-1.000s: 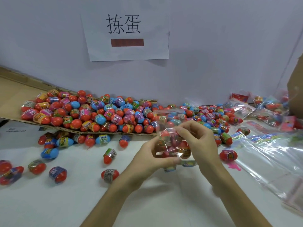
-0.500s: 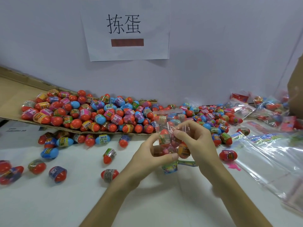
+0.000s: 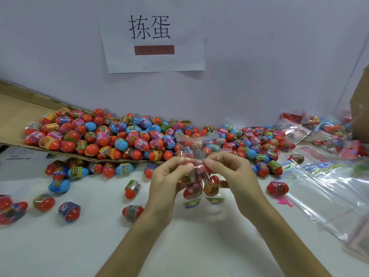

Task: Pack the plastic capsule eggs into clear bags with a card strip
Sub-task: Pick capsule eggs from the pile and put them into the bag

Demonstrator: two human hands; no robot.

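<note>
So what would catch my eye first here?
The big heap of red and blue capsule eggs spilling off a cardboard sheet along the wall. In front, the left hand and right hand pinch a clear bag of eggs. A paper sign hangs on the wall above.

The left hand [image 3: 167,184] has left the near-left side of the clear bag [image 3: 200,189], where it cupped the load a second ago, and climbed to the neck; its thumb and forefinger now pinch there; the right hand [image 3: 233,176] has shifted its fingertips left to meet them; the gap between the two has closed; the eggs [image 3: 212,186] inside, once half hidden by the left thumb, hang bunched below the pinch; the card strip [image 3: 192,203] has slid slightly left.
</note>
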